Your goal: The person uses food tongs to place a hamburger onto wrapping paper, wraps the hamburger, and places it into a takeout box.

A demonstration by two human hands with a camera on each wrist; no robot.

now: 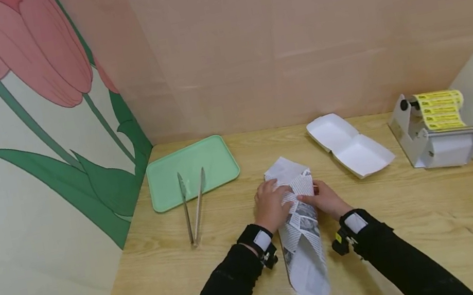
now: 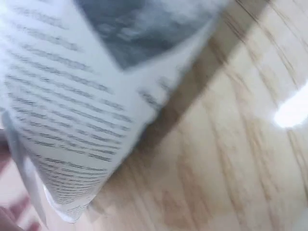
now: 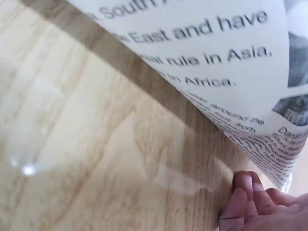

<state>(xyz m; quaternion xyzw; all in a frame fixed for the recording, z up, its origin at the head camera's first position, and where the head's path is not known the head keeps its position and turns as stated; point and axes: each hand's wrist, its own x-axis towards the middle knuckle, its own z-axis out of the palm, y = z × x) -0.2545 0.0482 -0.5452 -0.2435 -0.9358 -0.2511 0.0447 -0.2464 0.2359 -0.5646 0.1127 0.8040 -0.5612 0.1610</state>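
A long wrap of newsprint-patterned paper (image 1: 308, 266) lies on the wooden table in front of me, folded over itself, a pointed flap toward me. My left hand (image 1: 271, 205) grips its left side, thumb and fingers over the upper part. Against the right edge, my right hand (image 1: 327, 200) holds the paper with the thumb on top and fingers at the side. Printed text fills the paper (image 2: 62, 101) in the left wrist view. Curled fingers of the right hand (image 3: 262, 204) show beside the paper's edge in the right wrist view. Whatever the folds contain is hidden.
To the left, metal tongs (image 1: 199, 195) lean on a green tray (image 1: 215, 159). An unfolded white clamshell box (image 1: 361, 152) lies at the back right. Beyond it stands a label dispenser (image 1: 444, 139) with a yellow roll. A pink wall closes off the back.
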